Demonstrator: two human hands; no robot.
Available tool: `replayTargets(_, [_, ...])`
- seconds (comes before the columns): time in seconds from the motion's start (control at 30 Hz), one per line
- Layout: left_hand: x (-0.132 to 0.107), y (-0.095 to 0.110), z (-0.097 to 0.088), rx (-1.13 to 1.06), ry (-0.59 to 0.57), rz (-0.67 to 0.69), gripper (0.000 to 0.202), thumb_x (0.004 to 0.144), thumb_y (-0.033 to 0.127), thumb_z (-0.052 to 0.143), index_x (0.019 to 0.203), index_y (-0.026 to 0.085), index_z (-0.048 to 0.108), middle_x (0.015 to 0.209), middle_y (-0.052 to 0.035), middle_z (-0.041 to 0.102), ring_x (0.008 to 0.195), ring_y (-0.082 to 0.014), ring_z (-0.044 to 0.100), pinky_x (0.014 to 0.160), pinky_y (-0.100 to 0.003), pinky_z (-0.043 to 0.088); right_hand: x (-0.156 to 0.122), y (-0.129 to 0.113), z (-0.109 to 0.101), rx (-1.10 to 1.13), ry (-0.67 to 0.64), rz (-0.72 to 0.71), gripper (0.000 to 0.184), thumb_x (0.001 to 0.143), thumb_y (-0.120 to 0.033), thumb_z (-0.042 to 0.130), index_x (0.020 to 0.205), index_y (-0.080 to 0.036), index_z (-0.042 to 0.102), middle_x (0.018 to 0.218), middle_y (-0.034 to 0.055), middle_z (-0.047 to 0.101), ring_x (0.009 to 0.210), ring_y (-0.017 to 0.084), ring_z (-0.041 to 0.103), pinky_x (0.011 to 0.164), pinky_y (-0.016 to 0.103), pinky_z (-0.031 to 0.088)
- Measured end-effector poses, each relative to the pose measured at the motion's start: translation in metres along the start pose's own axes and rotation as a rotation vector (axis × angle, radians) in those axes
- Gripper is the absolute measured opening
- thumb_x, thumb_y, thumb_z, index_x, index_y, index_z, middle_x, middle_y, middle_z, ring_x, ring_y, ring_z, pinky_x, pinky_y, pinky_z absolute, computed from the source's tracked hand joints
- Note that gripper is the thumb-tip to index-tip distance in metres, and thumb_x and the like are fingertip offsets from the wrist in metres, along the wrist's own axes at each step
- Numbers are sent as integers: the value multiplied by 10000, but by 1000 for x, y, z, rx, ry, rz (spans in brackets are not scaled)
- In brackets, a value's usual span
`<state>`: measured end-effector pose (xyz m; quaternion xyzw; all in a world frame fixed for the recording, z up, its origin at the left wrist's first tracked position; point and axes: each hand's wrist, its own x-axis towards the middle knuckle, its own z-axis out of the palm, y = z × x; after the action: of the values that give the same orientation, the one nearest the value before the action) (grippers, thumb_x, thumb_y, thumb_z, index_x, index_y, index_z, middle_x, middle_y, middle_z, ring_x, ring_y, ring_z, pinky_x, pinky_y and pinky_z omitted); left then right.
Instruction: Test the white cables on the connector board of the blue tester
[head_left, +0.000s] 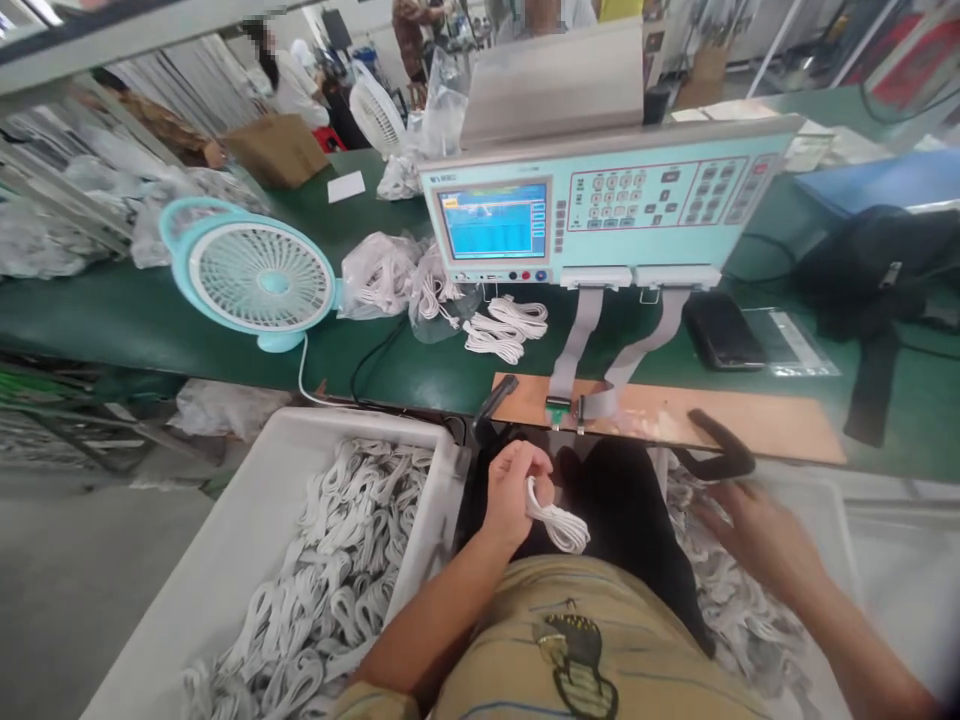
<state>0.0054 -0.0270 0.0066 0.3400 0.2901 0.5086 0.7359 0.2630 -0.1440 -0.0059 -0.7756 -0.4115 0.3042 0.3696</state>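
My left hand (519, 490) is closed around one end of a white coiled cable (564, 528), whose loops hang out to the right above my lap. To the right, over a bin of white cable coils (750, 625), is my right hand (757, 530). It is somewhat blurred; its fingers look stretched and apart, and nothing shows in them. Ahead of my hands, two grey ribbon cables (576, 345) run from a tester with a lit screen (491, 222) down to small connectors (556, 412) on a wooden board (667, 412) at the table edge.
On my left stands a white bin (180, 570) heaped with cable coils. The green table (375, 365) holds a light-blue fan (259, 275), bagged cables (381, 272), loose coils (506, 328) and a black phone (724, 330). A black clamp handle (720, 450) juts out near my right hand.
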Motion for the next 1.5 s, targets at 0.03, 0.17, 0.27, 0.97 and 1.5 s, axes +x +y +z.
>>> replayTargets(0.03, [-3,2,4,-19,-11,38,322,774,415,568,622,155,453,558,48,511,290,-20,370,339,-172,293,-8,-1,3,49,-23,21,353,520,-413,784,769,-193,666,748,63,606,627,211,521,539,293,401])
replayTargets(0.17, [-14,2,22,22,-90,214,289,810,354,540,613,165,447,487,64,448,318,-30,372,397,-193,356,-40,-36,53,607,-650,62,579,701,-499,666,1177,-192,543,1017,109,602,853,257,580,709,367,473])
replayTargets(0.27, [-21,4,22,210,-213,315,201,812,299,545,660,171,510,478,60,472,384,-51,428,600,-276,468,-42,-58,85,833,-607,-17,426,825,-468,542,1144,-186,520,925,73,601,753,192,581,683,324,470])
replayTargets(0.97, [-16,0,5,995,-472,139,218,716,111,521,903,167,620,789,-13,524,688,-111,492,593,-197,408,-27,-50,95,185,-210,-560,524,720,-304,659,1196,-205,462,1079,93,545,976,260,531,866,373,427])
replayTargets(1.5, [-8,16,-15,988,-678,297,165,801,163,501,878,187,645,929,-54,471,747,-113,496,673,-233,433,-7,-75,83,502,-816,-228,325,807,-477,562,852,-163,635,802,24,560,746,180,510,704,270,421])
